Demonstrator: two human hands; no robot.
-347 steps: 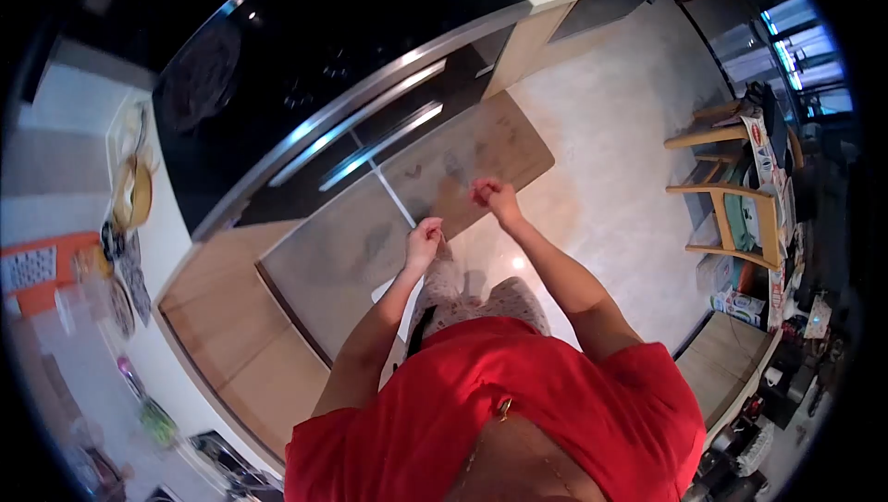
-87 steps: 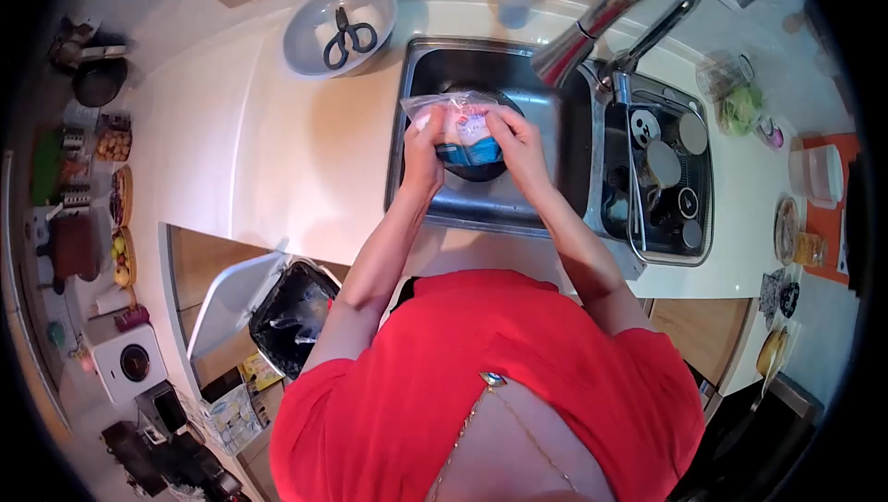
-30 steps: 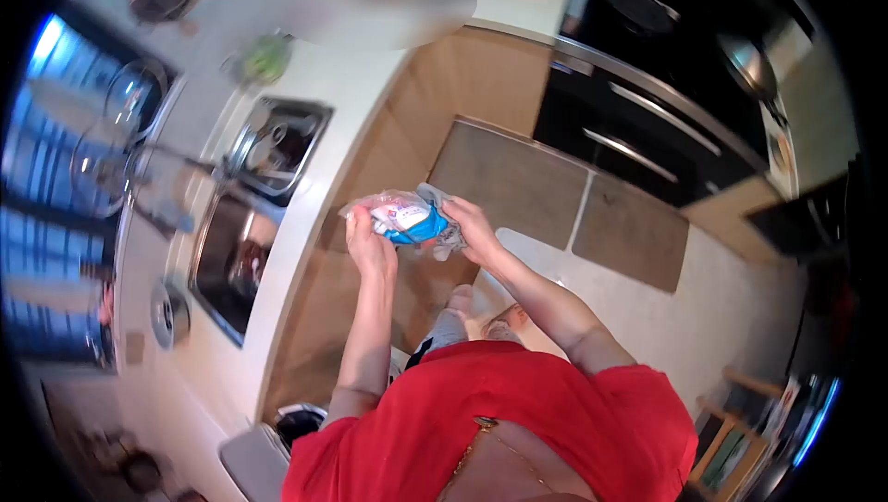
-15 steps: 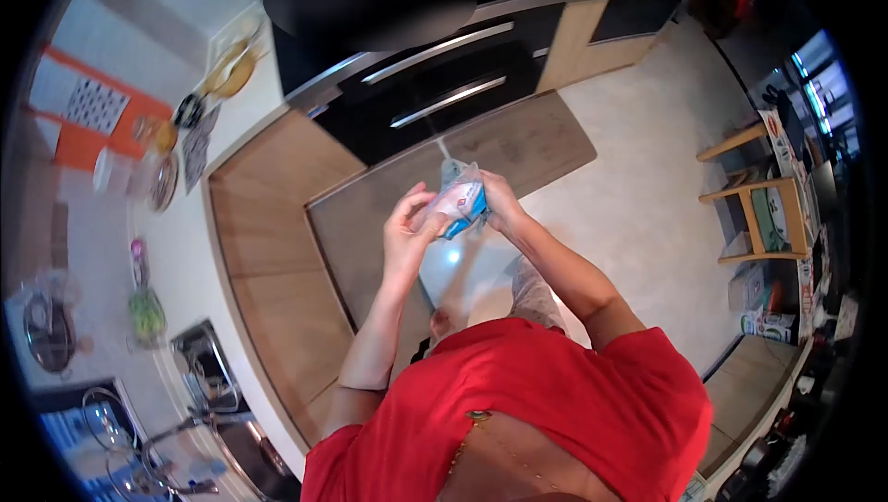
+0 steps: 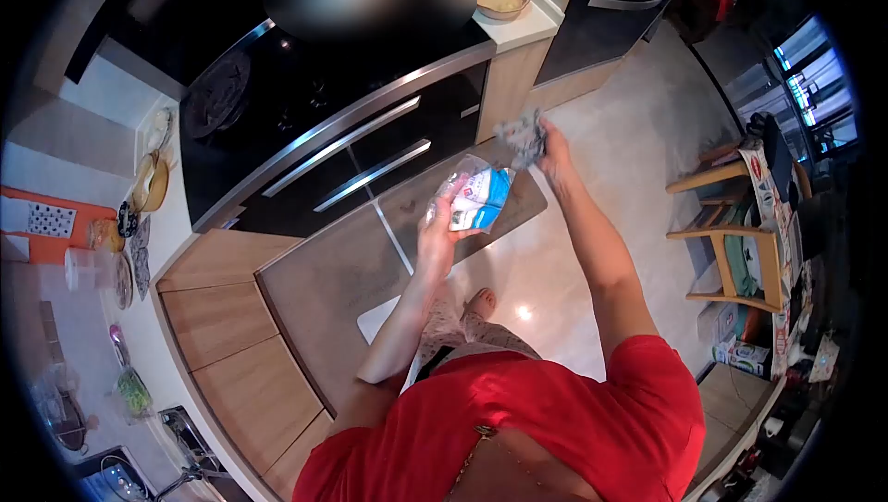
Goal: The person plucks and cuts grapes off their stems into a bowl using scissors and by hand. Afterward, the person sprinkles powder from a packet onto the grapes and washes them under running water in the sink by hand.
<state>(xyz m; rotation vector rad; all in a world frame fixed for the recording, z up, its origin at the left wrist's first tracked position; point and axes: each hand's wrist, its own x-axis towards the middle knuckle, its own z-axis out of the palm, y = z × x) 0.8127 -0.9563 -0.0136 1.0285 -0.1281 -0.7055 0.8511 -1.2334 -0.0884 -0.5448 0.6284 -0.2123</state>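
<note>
Blur covers whatever occupies the far part of the hob (image 5: 287,95). Print on the packet (image 5: 485,198) is too small to read; the crumpled grey item (image 5: 521,138) is too smeared to identify. The worktop (image 5: 159,340) runs off the bottom edge.

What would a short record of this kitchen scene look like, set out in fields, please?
Left hand: holds a clear packet with blue and white inside
Right hand: holds what seems a crumpled grey cloth, apart from the packet
Counter: bowl beside the black hob
Floor: brown mat below the front panels
Far right: wooden chair
</note>
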